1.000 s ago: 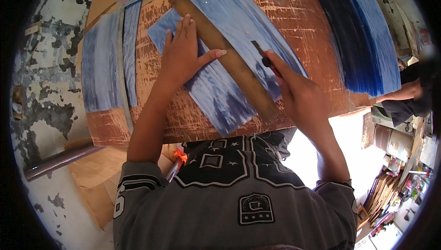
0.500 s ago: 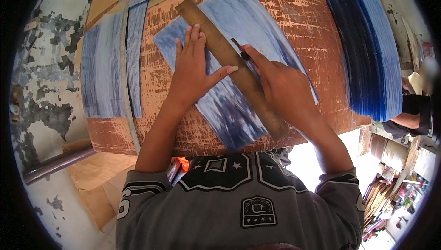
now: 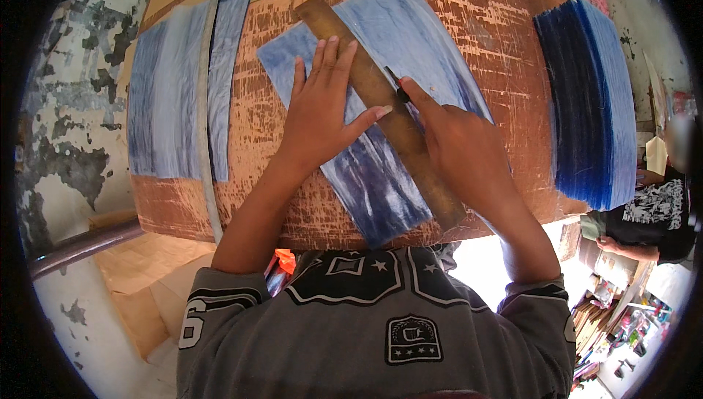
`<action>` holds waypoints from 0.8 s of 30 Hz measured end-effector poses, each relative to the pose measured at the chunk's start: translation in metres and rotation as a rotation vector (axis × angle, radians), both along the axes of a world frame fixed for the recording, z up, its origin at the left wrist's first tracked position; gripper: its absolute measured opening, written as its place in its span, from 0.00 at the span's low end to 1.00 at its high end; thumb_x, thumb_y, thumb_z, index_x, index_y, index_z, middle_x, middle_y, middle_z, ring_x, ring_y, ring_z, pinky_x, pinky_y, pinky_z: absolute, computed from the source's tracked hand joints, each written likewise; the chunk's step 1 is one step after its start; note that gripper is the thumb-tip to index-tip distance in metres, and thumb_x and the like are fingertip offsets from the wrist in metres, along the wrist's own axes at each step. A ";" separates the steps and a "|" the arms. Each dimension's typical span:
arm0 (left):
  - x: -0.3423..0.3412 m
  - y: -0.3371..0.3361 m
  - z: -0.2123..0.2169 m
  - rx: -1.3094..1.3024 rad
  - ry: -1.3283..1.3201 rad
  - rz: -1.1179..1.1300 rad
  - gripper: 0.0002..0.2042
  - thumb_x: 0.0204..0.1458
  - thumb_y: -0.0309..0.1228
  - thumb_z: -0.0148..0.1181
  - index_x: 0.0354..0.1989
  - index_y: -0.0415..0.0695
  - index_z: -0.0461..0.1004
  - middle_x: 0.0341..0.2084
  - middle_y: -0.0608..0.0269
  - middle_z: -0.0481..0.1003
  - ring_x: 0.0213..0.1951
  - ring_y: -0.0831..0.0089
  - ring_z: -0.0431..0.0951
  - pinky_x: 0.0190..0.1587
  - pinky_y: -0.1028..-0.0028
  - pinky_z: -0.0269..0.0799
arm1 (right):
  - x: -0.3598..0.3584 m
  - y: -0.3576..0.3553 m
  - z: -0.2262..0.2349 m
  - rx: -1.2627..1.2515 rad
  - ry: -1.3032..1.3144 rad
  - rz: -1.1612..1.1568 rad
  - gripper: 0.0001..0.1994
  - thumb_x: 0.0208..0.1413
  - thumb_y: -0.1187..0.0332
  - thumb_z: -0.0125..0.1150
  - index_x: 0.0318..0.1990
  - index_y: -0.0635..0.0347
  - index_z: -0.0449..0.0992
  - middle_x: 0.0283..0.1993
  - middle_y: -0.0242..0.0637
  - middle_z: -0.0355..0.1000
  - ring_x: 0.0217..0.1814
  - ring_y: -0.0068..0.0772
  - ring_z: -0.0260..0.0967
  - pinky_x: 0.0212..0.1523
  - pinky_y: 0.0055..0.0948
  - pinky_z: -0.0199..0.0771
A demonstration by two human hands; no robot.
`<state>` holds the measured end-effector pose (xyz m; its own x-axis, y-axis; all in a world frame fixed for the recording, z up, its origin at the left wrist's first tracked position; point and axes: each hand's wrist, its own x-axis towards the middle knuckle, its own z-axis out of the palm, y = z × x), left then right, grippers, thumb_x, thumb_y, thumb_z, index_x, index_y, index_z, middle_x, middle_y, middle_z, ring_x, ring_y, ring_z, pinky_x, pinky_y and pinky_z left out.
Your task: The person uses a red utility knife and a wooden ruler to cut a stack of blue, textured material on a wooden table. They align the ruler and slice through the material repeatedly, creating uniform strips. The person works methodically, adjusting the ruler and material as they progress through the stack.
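Observation:
My left hand lies spread across a brown straightedge, its fingertips and thumb resting on the strip. Beneath the straightedge, slanting over the table, is a blue mottled sheet; whether it is cloth or film I cannot tell. In my right hand is a small cutter knife with a dark blade and a bit of red at the grip. The index finger stretches along the knife. Its blade lies close to the straightedge's right side, over the sheet; the rest of the handle is hidden in the palm.
Under everything is a worn brown tabletop. A thick stack of blue sheets sits at its right end. More blue sheets lie at the left, a thin grey strip across them. Beyond the right edge is another person.
The view has shifted slightly, and more of the other person shows at the right. My left index finger has moved further onto the straightedge. The knife stays beside the straightedge.

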<state>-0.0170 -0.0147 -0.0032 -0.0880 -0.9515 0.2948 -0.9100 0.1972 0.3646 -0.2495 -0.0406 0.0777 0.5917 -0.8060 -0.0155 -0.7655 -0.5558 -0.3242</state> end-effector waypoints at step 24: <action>-0.012 0.002 -0.009 -0.054 -0.113 -0.059 0.34 0.69 0.55 0.50 0.78 0.49 0.60 0.77 0.40 0.54 0.79 0.43 0.51 0.79 0.45 0.43 | -0.047 0.070 0.006 0.129 0.063 -0.095 0.31 0.66 0.72 0.58 0.76 0.43 0.65 0.26 0.46 0.76 0.25 0.51 0.77 0.29 0.49 0.75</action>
